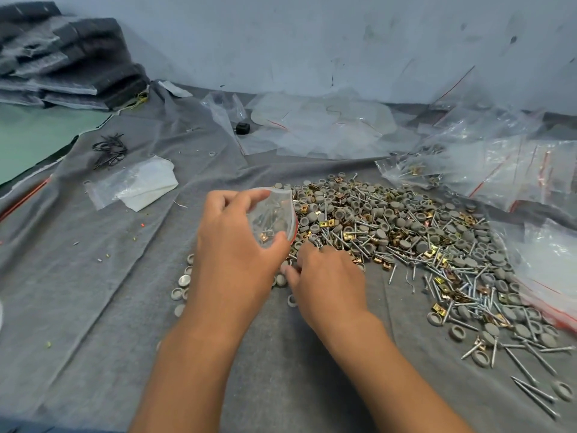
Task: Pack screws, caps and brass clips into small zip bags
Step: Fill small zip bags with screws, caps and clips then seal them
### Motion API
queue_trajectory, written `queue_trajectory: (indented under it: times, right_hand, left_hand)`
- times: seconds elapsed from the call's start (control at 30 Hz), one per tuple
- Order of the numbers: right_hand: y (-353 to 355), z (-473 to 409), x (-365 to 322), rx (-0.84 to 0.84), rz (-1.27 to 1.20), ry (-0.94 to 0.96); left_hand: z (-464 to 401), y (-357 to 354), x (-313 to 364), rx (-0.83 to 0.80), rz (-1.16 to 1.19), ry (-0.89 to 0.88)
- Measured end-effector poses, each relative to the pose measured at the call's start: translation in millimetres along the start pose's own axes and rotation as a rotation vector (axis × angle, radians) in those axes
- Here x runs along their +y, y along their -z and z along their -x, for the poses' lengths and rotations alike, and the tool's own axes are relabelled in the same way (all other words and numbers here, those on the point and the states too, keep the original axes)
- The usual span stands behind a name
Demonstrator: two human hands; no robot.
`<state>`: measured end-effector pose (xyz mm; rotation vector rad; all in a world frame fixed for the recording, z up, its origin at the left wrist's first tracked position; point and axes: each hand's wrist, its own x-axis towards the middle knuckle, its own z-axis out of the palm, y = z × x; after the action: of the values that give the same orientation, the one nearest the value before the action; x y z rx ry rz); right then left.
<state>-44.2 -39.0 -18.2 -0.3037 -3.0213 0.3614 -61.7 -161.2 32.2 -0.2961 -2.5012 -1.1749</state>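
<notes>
Hundreds of loose screws, grey caps and brass clips [406, 242] heaped toward surface's right edge, clear bags [499, 157] behind. Left hand [237, 245] grasping small zip bag [274, 217], mouth open, above heap's near-left fringe. Right hand [324, 273] curled, picking among pieces; catch unclear.

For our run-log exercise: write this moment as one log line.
step: filling bag | left hand: holds open zip bag | right hand: picking from hardware pile | bag: partly filled
</notes>
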Motion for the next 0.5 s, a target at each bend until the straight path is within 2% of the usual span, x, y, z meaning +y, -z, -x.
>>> queue_trajectory:
  times: [0.23, 0.43, 0.5]
  right_hand:
    - [8.7, 2.8, 6.2, -0.062, 0.043, 0.007]
    - [10.6, 9.5, 25.8, -0.034, -0.053, 0.069]
    - [10.4, 8.3, 32.9, -0.040, -0.151, 0.067]
  left_hand:
    - [-0.3, -2.6, -1.7, -0.014, -0.006, -0.005]
    - [0.9, -3.0, -2.6, -0.042, -0.011, -0.001]
    - [1.6, -3.7, -1.3, -0.048, -0.008, -0.005]
